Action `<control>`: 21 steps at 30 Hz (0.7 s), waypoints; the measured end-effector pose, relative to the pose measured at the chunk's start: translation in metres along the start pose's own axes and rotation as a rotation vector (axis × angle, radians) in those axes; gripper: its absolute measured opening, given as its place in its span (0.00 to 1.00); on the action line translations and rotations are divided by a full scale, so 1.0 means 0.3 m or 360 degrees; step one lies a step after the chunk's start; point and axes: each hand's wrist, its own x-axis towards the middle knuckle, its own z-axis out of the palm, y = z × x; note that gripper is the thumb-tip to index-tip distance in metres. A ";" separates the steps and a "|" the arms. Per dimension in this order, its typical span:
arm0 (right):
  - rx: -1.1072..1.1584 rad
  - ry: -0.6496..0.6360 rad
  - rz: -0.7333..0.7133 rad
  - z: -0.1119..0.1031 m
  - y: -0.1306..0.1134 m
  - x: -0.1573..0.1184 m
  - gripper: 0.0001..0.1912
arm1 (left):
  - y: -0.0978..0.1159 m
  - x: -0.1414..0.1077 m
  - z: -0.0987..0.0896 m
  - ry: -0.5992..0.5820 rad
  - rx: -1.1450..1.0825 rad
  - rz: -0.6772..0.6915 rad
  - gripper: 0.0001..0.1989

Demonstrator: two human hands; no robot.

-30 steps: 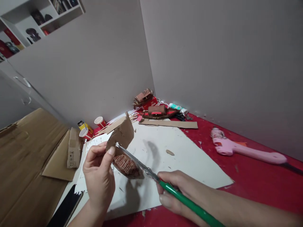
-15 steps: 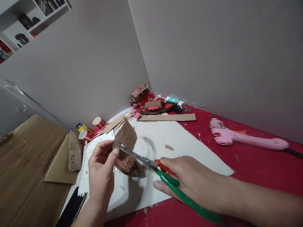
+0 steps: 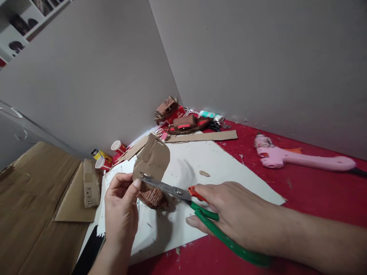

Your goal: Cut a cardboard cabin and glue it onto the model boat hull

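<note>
My left hand (image 3: 122, 202) pinches the lower left edge of a curved piece of brown cardboard (image 3: 153, 158) between thumb and fingers. My right hand (image 3: 229, 214) is closed round the green and orange handles of the scissors (image 3: 179, 192). The scissor blades reach left across the cardboard's lower edge, and their tips are close to my left thumb. Below the cardboard, a small ribbed brown boat-like model (image 3: 155, 198) rests on a white sheet (image 3: 189, 229); the cardboard and blades hide part of it.
A pink glue gun (image 3: 304, 158) lies on the red table (image 3: 318, 191) at right. Brown model boats (image 3: 183, 123) and a cardboard strip (image 3: 203, 136) are at the back. Paper cups (image 3: 103, 164), a yellow bottle (image 3: 101, 156) and large cardboard (image 3: 37, 206) stand or lie left.
The cardboard piece has turned and shows more of its broad curved face. The scissor blades have tilted slightly, their tips a little higher and further left. The whole view has shifted slightly.
</note>
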 end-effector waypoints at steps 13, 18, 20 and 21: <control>0.0037 0.0135 -0.0064 0.025 0.025 -0.007 0.19 | -0.005 -0.008 -0.012 -0.0001 0.0004 -0.0002 0.12; -0.0043 0.0215 -0.0115 0.022 0.042 -0.002 0.16 | 0.009 0.005 -0.018 -0.0077 -0.0011 -0.0066 0.11; -0.0048 0.0209 -0.0105 0.015 0.044 -0.004 0.17 | 0.025 0.019 -0.029 -0.0189 0.0009 -0.0129 0.10; -0.0051 0.0188 -0.0098 0.012 0.043 -0.004 0.17 | 0.034 0.027 -0.037 -0.0252 0.0030 -0.0160 0.10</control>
